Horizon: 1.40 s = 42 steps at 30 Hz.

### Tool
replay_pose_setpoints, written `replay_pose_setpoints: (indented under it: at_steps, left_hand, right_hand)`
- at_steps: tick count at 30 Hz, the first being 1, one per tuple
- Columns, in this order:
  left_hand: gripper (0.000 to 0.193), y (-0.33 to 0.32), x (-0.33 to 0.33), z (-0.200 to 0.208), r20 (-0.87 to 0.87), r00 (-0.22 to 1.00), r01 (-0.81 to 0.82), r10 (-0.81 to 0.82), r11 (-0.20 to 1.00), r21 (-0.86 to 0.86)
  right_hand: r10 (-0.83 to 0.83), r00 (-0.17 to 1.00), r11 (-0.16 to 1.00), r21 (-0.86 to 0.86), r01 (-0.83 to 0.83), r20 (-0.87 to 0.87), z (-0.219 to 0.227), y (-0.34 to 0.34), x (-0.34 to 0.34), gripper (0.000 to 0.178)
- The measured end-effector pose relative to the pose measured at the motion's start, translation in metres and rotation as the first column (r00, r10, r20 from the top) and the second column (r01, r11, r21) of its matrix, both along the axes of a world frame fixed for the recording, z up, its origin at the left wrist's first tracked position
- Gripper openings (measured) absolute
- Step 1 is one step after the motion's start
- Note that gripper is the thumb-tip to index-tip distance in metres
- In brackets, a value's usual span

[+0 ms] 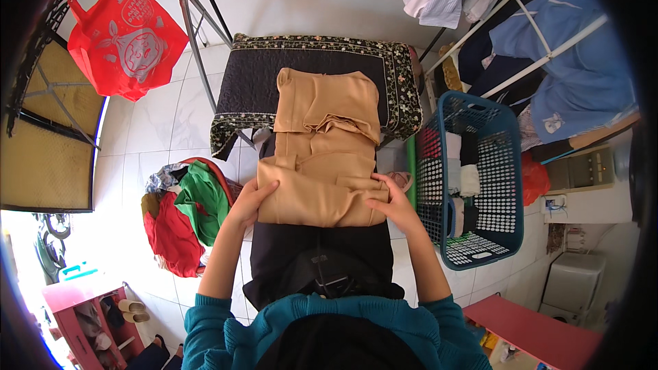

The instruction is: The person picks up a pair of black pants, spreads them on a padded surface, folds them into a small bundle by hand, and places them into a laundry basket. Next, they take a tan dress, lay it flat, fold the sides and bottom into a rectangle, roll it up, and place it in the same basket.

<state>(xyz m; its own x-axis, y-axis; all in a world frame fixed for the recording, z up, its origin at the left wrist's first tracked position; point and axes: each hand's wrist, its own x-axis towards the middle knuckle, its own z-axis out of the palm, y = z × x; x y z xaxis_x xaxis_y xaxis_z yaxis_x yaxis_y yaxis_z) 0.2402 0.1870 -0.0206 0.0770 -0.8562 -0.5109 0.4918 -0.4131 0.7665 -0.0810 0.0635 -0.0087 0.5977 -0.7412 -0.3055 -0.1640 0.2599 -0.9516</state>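
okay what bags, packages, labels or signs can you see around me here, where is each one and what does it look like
Red tote bag: hanging upper left from a metal stand, soft, two handles, pale drawing and print on its side.
White label: on the near rim of the blue laundry basket, small oval.
Orange-red plastic bag: on the floor right of the basket, crumpled.

- Left hand (pixel 252 200): fingertips tucked out of sight under the near left edge of the folded tan cloth garment (pixel 322 157).
- Right hand (pixel 389 200): thumb side pressed onto the garment's near right corner, palm unseen.
- Blue perforated plastic laundry basket (pixel 493 199): contents too small to tell apart.
- Black floral-bordered padded board (pixel 312 68): near half covered by the garment.
- Red fabric tote bag (pixel 123 38): upper handle partly lost in the dark rim.
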Motion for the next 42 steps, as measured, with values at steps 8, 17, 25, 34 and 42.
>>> replay_pose_setpoints:
  at_steps: [8, 17, 25, 34, 42]
  left_hand:
    - [0.035, 0.008, -0.001, -0.002, 0.031, 0.999, -0.018, 0.016, 0.997, 0.075]
    - [0.038, 0.028, -0.009, -0.016, 0.238, 0.97, -0.093, 0.049, 0.98, 0.177]
    - [0.044, 0.008, -0.03, 0.032, 0.982, -0.134, 0.103, 0.134, 0.987, -0.12]
    - [0.022, -0.011, -0.032, 0.006, 0.98, 0.06, 0.257, 0.189, 0.946, -0.198]
    - [0.056, 0.001, -0.067, 0.026, 0.951, -0.196, 0.675, 0.239, 0.736, -0.045]
  right_hand:
    - [-0.014, 0.994, 0.79, -0.611, -0.058, -0.112, 0.014, -0.015, 0.035, 0.052]
    - [0.239, 0.866, 0.89, -0.257, -0.376, -0.44, 0.023, -0.022, 0.001, 0.02]
    - [-0.039, 0.854, 0.718, -0.609, -0.338, -0.519, 0.027, -0.013, 0.008, 0.022]
    - [-0.106, 0.861, 0.524, -0.764, -0.377, -0.498, 0.022, -0.011, 0.027, 0.022]
    - [-0.25, 0.889, 0.264, -0.91, -0.32, -0.384, 0.001, 0.013, 0.046, 0.026]
